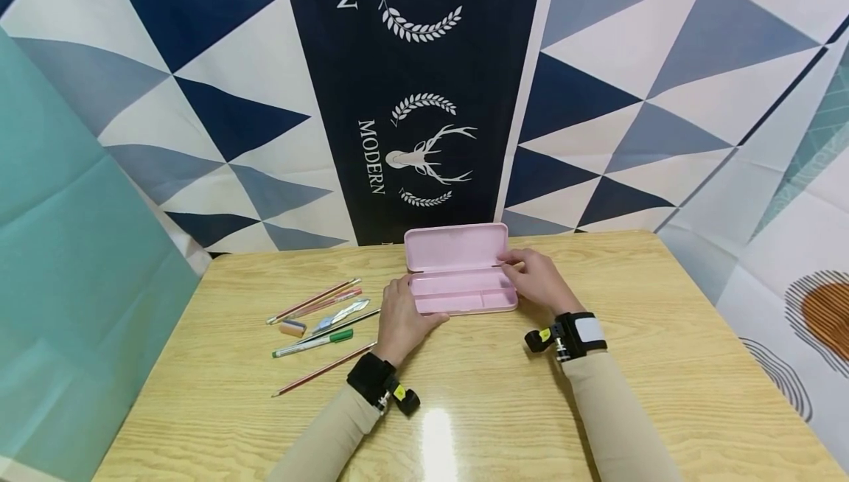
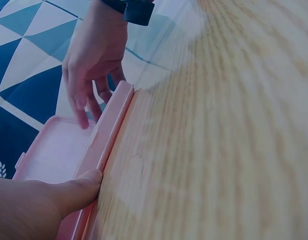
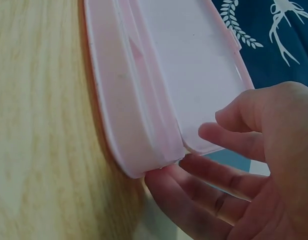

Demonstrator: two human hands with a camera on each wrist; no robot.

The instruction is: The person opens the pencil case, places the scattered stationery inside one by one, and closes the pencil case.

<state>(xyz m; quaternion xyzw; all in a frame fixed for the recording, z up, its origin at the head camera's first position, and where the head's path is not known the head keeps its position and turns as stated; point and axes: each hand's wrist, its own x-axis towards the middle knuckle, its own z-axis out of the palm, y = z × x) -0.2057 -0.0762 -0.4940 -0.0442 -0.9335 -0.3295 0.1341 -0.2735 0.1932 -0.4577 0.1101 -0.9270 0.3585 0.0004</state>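
Note:
A pink pencil case [image 1: 458, 305] stands near the back of the table, its lid [image 1: 458, 248] raised and leaning back. Dividers split its bare inside into compartments. My left hand [image 1: 403, 320] grips the case's left end; in the left wrist view the thumb [image 2: 79, 192] lies along the front wall. At the opposite end is my right hand [image 1: 539, 279]. Its lower fingers [image 3: 179, 192] touch the end wall in the right wrist view, while thumb and index finger are apart beside the lid's corner.
Left of the case lie several pencils [image 1: 318, 373], a green-capped marker [image 1: 312, 344], a small eraser [image 1: 292, 329] and a pale blue and white item [image 1: 341, 314]. A patterned cloth [image 1: 424, 99] hangs right behind the table's [image 1: 504, 408] back edge.

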